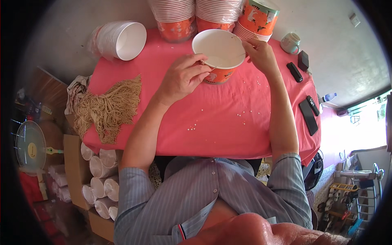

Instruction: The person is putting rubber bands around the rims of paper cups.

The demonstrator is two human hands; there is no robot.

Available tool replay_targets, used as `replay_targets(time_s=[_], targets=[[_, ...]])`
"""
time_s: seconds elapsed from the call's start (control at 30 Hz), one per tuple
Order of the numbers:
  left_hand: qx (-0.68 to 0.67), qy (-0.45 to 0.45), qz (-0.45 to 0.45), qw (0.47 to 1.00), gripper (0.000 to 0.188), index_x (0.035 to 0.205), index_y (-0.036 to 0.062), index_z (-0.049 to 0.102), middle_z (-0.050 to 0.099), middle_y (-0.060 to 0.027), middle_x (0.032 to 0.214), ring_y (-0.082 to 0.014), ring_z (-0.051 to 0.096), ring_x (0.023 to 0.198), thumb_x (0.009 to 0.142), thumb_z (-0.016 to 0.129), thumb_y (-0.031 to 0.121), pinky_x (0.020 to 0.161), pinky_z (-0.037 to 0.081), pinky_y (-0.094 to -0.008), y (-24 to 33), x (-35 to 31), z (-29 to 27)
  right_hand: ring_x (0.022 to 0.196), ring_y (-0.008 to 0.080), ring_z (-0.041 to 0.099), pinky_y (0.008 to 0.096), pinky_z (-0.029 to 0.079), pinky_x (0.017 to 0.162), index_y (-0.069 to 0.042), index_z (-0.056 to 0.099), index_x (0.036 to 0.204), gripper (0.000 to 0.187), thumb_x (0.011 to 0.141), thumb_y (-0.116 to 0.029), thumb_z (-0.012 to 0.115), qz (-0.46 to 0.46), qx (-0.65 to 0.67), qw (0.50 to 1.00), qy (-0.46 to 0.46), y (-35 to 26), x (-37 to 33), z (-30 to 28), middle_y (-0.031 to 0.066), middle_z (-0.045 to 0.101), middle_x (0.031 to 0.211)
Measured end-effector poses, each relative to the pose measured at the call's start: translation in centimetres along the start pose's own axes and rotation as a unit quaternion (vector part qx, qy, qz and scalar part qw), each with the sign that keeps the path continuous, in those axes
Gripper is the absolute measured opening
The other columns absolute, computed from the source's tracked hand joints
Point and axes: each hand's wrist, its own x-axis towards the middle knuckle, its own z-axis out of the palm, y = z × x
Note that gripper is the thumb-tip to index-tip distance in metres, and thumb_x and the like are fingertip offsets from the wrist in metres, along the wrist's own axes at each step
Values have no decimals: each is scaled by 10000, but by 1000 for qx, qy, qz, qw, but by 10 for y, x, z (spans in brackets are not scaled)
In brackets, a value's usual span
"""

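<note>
A round paper bucket (222,75), orange outside with printed animal figures and white inside, stands upright near the far middle of the table. My left hand (185,76) is at its near left rim, fingers bent around a thin tan cord (215,67) that shows by the rim. My right hand (260,55) is at the right rim, its thumb and forefinger pinched together on what looks like cord; the fingertips partly hide it. To the left, a big heap of tan cords (110,105) lies at the table's edge.
Stacked orange buckets (175,28) in clear plastic stand at the back, and a white bucket stack (130,41) lies back left. A mug (290,43), a black phone (308,117) and small white bits (192,128) are on the red cloth (175,141). A carton of buckets (75,171) is beside the table.
</note>
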Motion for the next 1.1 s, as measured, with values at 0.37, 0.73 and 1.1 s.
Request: replay_targets(time_s=[0.37,0.73,1.1], targets=[[30,-28,23,999,237,1035,119,817,694,-48,1236,-258,707,1036,837,804,-10,929,591,-412,-2,-4,2,665,143,696,317,578,601,-52,758,1319,353,1024,-220,661,39,-122,991,-48,-16,31,6,78,778,911],[63,-24,18,998,223,1027,115,807,685,-78,1359,-274,711,1105,838,806,-5,952,602,-425,6,-7,1,631,134,683,324,569,600,-41,820,989,297,1000,-317,712,47,-89,995,-11,-4,43,10,37,736,762],[103,-26,-38,994,149,1048,59,781,629,-115,1500,-278,728,1100,902,807,58,954,609,-424,12,-11,5,809,216,761,387,679,767,11,739,1094,224,1051,-160,601,119,311,942,-32,28,23,21,95,765,980]])
